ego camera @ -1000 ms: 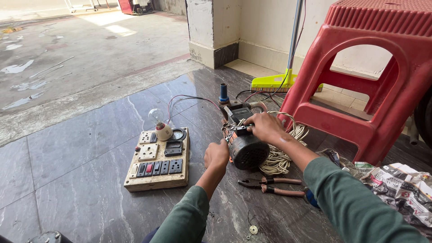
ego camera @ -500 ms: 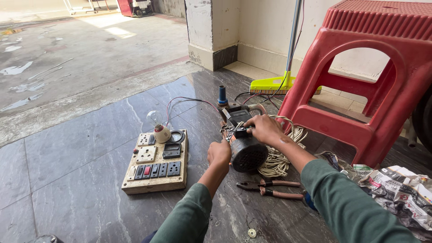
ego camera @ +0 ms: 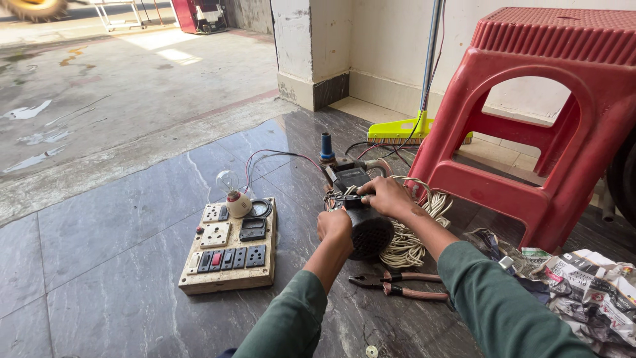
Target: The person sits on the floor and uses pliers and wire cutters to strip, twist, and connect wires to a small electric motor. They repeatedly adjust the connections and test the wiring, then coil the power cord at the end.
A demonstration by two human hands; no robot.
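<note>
A black electric motor (ego camera: 368,231) lies on the dark tiled floor in front of me. My left hand (ego camera: 334,225) grips its near left side. My right hand (ego camera: 385,197) rests on its top, fingers closed around the terminal area where thin wires meet. A coil of white cable (ego camera: 416,232) lies under and to the right of the motor. Pliers with reddish handles (ego camera: 401,284) lie on the floor just below my right forearm.
A wooden switch board (ego camera: 230,248) with sockets, switches and a clear bulb (ego camera: 230,183) sits left of the motor. A red plastic stool (ego camera: 550,119) stands at right, a yellow broom head (ego camera: 407,131) behind. Crumpled paper (ego camera: 589,285) lies at far right.
Both hands stay on the motor with only small shifts. The view has drifted slightly, nothing picked up or let go.
</note>
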